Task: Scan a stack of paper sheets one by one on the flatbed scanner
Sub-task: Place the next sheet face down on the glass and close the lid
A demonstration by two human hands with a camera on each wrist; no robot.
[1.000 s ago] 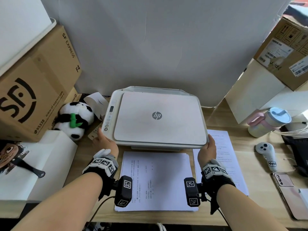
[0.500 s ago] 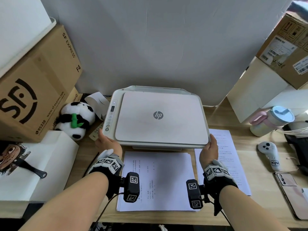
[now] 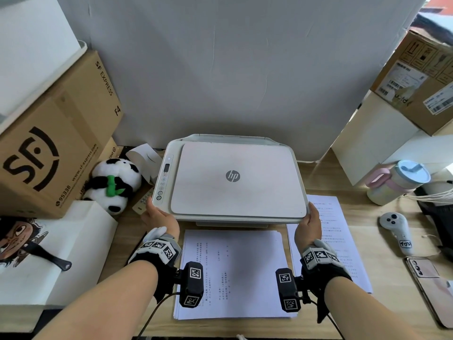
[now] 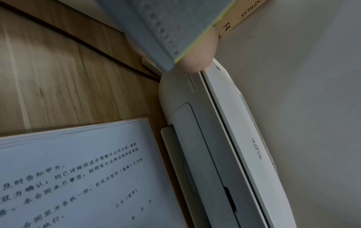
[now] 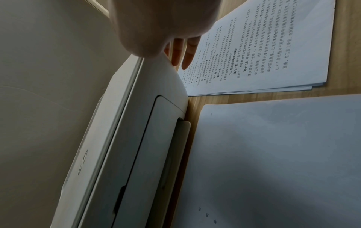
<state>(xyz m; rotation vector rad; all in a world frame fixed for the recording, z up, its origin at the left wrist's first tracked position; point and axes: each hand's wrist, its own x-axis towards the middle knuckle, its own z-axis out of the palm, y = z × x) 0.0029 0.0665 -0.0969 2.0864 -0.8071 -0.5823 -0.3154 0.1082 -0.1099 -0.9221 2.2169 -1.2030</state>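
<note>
item: flatbed scanner (image 3: 230, 180), 12 o'clock on desk, lid down, rigid and likely heavy, my left hand (image 3: 160, 215) and right hand (image 3: 309, 224) clasping its 7 and 5 o'clock corners; paper stack (image 3: 234, 273), 6 o'clock, light, floppy, lift by an edge.

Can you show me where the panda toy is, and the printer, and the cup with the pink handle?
panda toy (image 3: 115, 184): head view, on its white belly beside the green leaf.
printer (image 3: 235, 192): head view, on the flat lid just below the round logo.
cup with the pink handle (image 3: 402, 180): head view, on its pale body under the blue lid.
</note>
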